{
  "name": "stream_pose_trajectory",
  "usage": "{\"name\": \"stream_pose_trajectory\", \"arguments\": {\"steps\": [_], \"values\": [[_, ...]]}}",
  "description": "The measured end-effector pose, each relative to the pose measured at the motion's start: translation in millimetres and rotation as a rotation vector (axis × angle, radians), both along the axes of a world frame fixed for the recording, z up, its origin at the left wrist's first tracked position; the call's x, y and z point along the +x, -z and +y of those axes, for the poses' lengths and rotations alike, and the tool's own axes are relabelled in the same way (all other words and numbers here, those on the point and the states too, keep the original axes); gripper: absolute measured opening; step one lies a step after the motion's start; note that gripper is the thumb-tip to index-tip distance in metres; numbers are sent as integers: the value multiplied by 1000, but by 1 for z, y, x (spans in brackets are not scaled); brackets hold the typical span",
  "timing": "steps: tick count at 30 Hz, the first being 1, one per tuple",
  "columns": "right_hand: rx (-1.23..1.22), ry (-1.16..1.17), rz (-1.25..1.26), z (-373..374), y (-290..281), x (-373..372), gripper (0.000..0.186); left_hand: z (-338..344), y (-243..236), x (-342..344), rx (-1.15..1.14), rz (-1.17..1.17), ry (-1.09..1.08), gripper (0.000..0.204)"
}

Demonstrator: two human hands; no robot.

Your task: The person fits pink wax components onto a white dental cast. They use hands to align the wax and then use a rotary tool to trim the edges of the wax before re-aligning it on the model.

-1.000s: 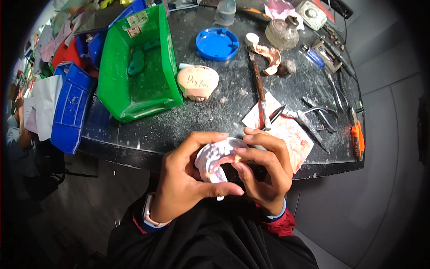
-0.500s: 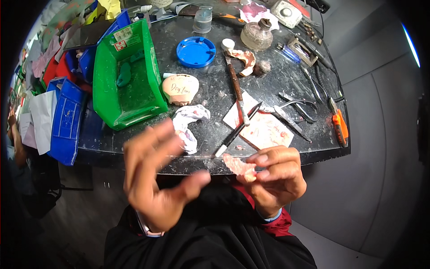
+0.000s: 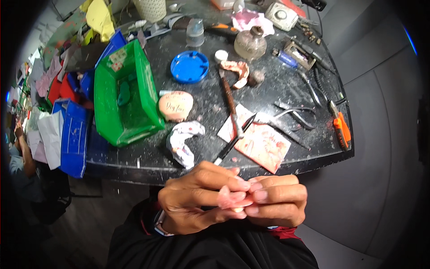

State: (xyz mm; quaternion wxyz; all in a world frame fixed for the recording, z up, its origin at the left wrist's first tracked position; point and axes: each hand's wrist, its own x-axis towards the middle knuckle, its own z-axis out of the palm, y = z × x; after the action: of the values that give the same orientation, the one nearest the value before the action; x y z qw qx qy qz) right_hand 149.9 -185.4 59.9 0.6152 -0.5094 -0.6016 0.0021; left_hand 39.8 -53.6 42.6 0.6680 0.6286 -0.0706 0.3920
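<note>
As both hands meet just off the front edge of a black, dust-flecked bench (image 3: 309, 154), a person grips a thin, translucent pink, wax-like piece (image 3: 226, 200) with a small cream bit (image 3: 237, 209) at its underside. The fingers of the left hand (image 3: 201, 195) are closed on the piece from one side, those of the right hand (image 3: 280, 201) from the other, fingertips nearly touching; how hard they press cannot be told. So thin a piece probably bends or cracks easily, so light, even pressure on both sides looks wise, with thumbs bracing from below and the cream bit kept free of sideways force. Drawing the hands in over the bench's front edge would likely spare a dropped piece a fall. Near that edge, left of its middle, lies a white, arch-shaped mould (image 3: 178, 143), best left clear of the wrists; to its right, a black, rod-shaped tool with a white tip (image 3: 230, 148) crosses a white square sheet smeared with pink (image 3: 268, 145).
</note>
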Motion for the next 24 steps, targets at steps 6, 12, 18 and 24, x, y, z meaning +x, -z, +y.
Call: {"name": "stream_pose_trajectory", "arguments": {"steps": [6, 12, 18, 24], "values": [[-13, 675, -413, 12, -29, 72, 24, 11, 4, 1, -126, -41, -131, 25], [-432, 726, -580, 41, -16, 244, 20, 5, -2, 1, -282, -49, -161, 23], [-748, 835, -834, 71, 27, 321, 23, 5, -7, -21, -339, -28, -251, 22], [-367, 775, -872, 66, 8, 325, 34, 0, -8, -39, -317, -24, -365, 23]]}}
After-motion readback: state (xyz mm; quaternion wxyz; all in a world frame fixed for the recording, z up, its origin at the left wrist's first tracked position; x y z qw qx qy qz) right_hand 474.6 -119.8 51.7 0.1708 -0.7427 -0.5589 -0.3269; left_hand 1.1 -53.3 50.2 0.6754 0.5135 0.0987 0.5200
